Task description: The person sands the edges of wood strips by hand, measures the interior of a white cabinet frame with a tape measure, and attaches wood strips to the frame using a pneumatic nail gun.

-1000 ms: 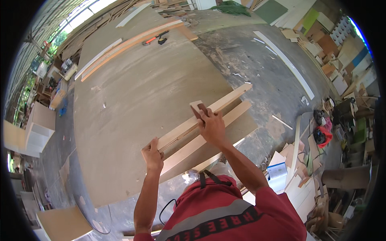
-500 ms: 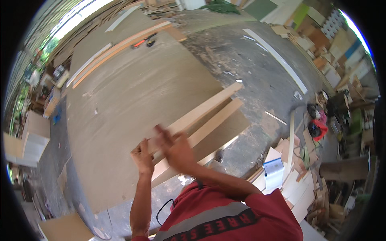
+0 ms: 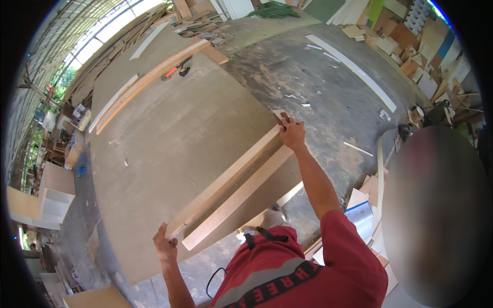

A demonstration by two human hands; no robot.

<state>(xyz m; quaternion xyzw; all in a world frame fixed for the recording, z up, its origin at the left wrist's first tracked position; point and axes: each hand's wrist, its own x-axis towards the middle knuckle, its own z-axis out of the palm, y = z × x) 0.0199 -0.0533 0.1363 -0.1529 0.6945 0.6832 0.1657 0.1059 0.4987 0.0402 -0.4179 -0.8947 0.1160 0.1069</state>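
Note:
A long pale wooden strip [image 3: 226, 180] runs slantwise across a large flat board [image 3: 169, 138]. My left hand [image 3: 165, 242] is closed around the strip's near left end. At its far right end, my right hand [image 3: 292, 133] presses down with bent fingers on a small flat reddish-brown piece [image 3: 281, 119]; the fingers cover most of it, and its kind is not clear. A second pale strip [image 3: 239, 197] lies alongside, nearer my body, touched by neither hand.
Farther back on the board lie more long strips [image 3: 154, 84], a tool with an orange handle [image 3: 172, 73] and a tape measure [image 3: 185, 71]. A long white strip [image 3: 354, 72] rests on the grey floor. Wood offcuts [image 3: 367, 192] are heaped at right, partly behind a blurred patch.
My right hand has moved from beside my left hand to the strip's far right end, carrying the reddish-brown piece. My left hand has shifted down and left, to the near end.

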